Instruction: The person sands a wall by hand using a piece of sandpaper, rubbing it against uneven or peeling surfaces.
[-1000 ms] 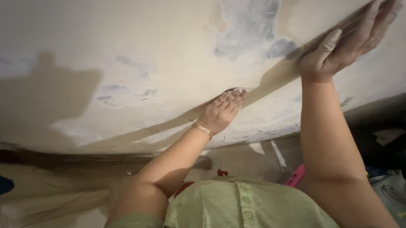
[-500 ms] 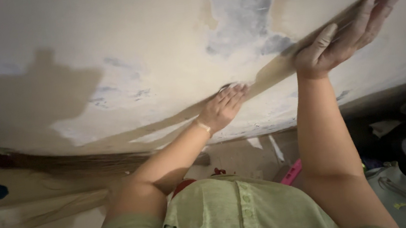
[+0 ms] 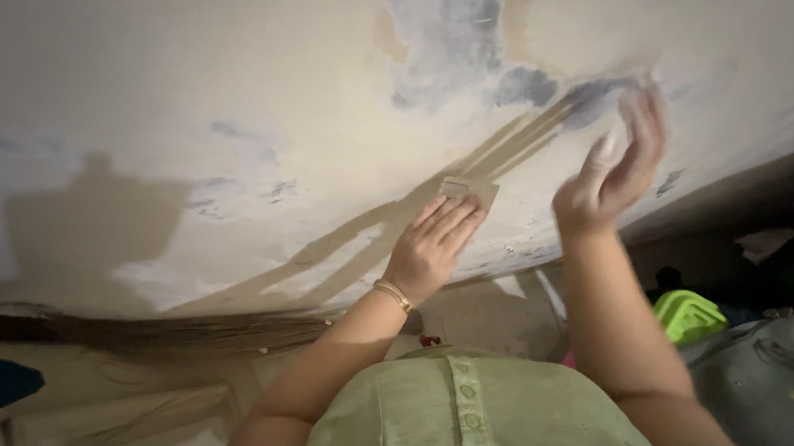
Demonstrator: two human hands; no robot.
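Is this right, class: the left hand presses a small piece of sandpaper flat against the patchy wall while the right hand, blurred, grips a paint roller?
Not quite. The head view shows the right hand blurred, open and empty, holding no roller. The rest stands: the left hand presses a small piece of sandpaper flat against the patchy wall.

right hand [image 3: 613, 176] lifted off wall [image 3: 207, 95], left hand [image 3: 434, 244] slid up
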